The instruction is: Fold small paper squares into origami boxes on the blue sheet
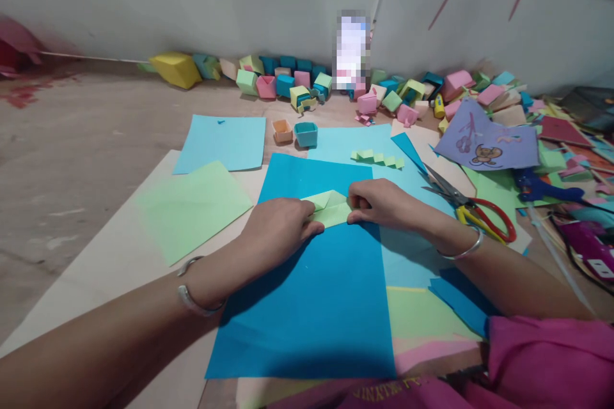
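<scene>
A small folded piece of light green paper (330, 209) is stretched between my two hands, over a dark blue sheet (311, 307). My left hand (283, 227) pinches its left end between thumb and fingers. At the right end, my right hand (378, 204) grips the paper the same way. Fold lines and a raised flap show along its upper side. Beyond my right hand lies a zigzag-folded green strip (377, 159) on a light blue sheet (345, 139). To the left of my left hand rests a light green square sheet (196, 211).
Scissors (474, 204) with red and yellow handles lie right of my right hand. A blue glue gun (542, 188) sits farther right. Two small open paper boxes, orange (283, 131) and teal (306, 134), stand ahead. Several folded paper boxes line the wall, near an upright phone (352, 51).
</scene>
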`<state>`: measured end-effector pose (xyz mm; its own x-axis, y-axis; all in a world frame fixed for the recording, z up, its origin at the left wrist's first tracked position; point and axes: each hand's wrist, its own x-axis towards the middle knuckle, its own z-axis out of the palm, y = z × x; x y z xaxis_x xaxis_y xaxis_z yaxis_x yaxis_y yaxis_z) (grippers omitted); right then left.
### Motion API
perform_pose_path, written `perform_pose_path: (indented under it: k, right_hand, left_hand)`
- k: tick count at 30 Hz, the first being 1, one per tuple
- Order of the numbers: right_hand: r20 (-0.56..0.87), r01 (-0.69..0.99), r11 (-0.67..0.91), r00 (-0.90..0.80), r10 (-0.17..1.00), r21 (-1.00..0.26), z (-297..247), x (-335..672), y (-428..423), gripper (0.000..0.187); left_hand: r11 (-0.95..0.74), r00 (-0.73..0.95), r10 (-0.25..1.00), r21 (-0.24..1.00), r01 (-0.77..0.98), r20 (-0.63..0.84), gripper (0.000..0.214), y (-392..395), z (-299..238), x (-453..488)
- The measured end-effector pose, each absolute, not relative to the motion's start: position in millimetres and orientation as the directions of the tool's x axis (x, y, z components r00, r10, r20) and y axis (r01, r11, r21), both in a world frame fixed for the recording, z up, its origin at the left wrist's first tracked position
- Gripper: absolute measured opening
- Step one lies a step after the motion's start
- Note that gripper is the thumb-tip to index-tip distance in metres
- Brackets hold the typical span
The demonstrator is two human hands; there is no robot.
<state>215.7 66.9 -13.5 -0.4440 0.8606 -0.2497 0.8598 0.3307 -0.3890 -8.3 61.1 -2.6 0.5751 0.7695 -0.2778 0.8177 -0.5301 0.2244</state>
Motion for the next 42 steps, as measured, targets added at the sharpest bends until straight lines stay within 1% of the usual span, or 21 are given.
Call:
perform_pose_path:
  k: [3, 7, 13, 16, 18, 21, 22, 24, 26, 27, 28, 30, 32, 33, 34, 35, 37, 38, 40, 42]
  right_hand:
    - [-0.269, 0.834, 0.338, -0.479, 0.836, -0.435, -10.6, 222.1, 69.8, 0.02]
    - [-0.258, 0.808, 0.349, -0.506, 0.823, -0.474, -9.4, 225.1, 70.4, 0.018]
    - [-0.246, 0.798, 0.349, -0.511, 0.823, -0.491, -11.6, 226.2, 70.3, 0.018]
    - [-0.242, 0.796, 0.35, -0.513, 0.824, -0.493, -12.8, 226.8, 70.5, 0.018]
    - [-0.241, 0.797, 0.352, -0.512, 0.825, -0.49, -13.0, 226.7, 70.8, 0.018]
    - [-0.247, 0.802, 0.354, -0.511, 0.823, -0.481, -11.6, 225.6, 71.0, 0.019]
    - [-0.251, 0.806, 0.354, -0.51, 0.823, -0.475, -10.9, 225.2, 70.9, 0.019]
    - [-0.261, 0.819, 0.353, -0.5, 0.826, -0.453, -9.6, 224.2, 69.7, 0.018]
    - [-0.237, 0.83, 0.379, -0.498, 0.834, -0.41, -9.6, 222.9, 67.2, 0.015]
    - [-0.194, 0.825, 0.419, -0.513, 0.836, -0.379, -10.4, 222.0, 65.6, 0.013]
    - [-0.132, 0.809, 0.476, -0.544, 0.829, -0.346, -11.7, 220.9, 63.9, 0.013]
    - [0.009, 0.736, 0.61, -0.636, 0.772, -0.295, -16.0, 217.9, 60.7, 0.027]
    - [0.11, 0.655, 0.702, -0.704, 0.701, -0.281, -21.1, 214.4, 58.3, 0.041]
    - [0.137, 0.63, 0.723, -0.72, 0.681, -0.284, -23.3, 212.7, 57.4, 0.043]
    - [0.157, 0.617, 0.734, -0.725, 0.67, -0.283, -24.7, 211.2, 56.5, 0.042]
    - [0.17, 0.617, 0.739, -0.725, 0.668, -0.272, -25.2, 209.7, 55.6, 0.036]
    - [0.165, 0.628, 0.743, -0.727, 0.666, -0.23, -23.0, 207.2, 52.9, 0.016]
    - [0.137, 0.63, 0.748, -0.739, 0.66, -0.209, -20.4, 206.0, 51.2, 0.009]
    - [0.039, 0.625, 0.758, -0.766, 0.642, -0.189, -13.5, 203.8, 47.5, 0.009]
    - [-0.068, 0.62, 0.76, -0.782, 0.62, -0.195, -6.7, 202.1, 44.2, 0.012]
  left_hand:
    - [-0.528, 0.559, 0.775, 0.182, 0.829, -0.295, 0.034, 62.4, -2.0, -10.8]
    - [-0.517, 0.502, 0.782, 0.065, 0.853, -0.369, 0.04, 66.5, 8.3, -15.7]
    - [-0.497, 0.424, 0.745, -0.005, 0.868, -0.515, 0.033, 78.6, 21.8, -24.8]
    - [-0.526, 0.439, 0.737, -0.029, 0.85, -0.515, 0.033, 81.8, 25.2, -32.5]
    - [-0.547, 0.444, 0.747, -0.079, 0.833, -0.495, 0.03, 79.0, 31.1, -37.5]
    - [-0.547, 0.445, 0.798, -0.178, 0.818, -0.407, 0.013, 67.1, 42.1, -41.5]
    - [-0.574, 0.5, 0.792, -0.148, 0.806, -0.351, 0.01, 62.4, 44.0, -41.3]
    - [-0.658, 0.633, 0.735, -0.029, 0.752, -0.243, 0.019, 54.7, 41.6, -38.6]
    - [-0.691, 0.687, 0.709, 0.042, 0.722, -0.159, 0.027, 51.8, 31.1, -33.8]
    - [-0.684, 0.684, 0.716, 0.056, 0.727, -0.141, 0.03, 52.3, 24.1, -31.2]
    - [-0.685, 0.688, 0.715, 0.069, 0.725, -0.126, 0.031, 53.8, 17.0, -28.8]
    - [-0.675, 0.679, 0.722, 0.082, 0.734, -0.133, 0.029, 58.6, 5.3, -25.1]
    - [-0.66, 0.67, 0.729, 0.112, 0.743, -0.141, 0.028, 62.9, -0.6, -22.9]
    - [-0.647, 0.66, 0.736, 0.129, 0.752, -0.153, 0.027, 64.3, -1.4, -22.1]
    - [-0.631, 0.647, 0.744, 0.147, 0.762, -0.164, 0.025, 65.0, -1.3, -21.5]
    - [-0.615, 0.637, 0.752, 0.164, 0.771, -0.17, 0.022, 65.2, -0.7, -20.8]
    - [-0.604, 0.632, 0.759, 0.194, 0.773, -0.158, 0.015, 64.4, 0.5, -19.9]
    - [-0.61, 0.64, 0.756, 0.205, 0.765, -0.138, 0.011, 63.8, 0.7, -19.6]
    - [-0.641, 0.672, 0.733, 0.224, 0.734, -0.106, 0.008, 62.8, 0.3, -19.7]
    - [-0.664, 0.701, 0.704, 0.248, 0.706, -0.112, 0.011, 62.1, -0.3, -20.6]
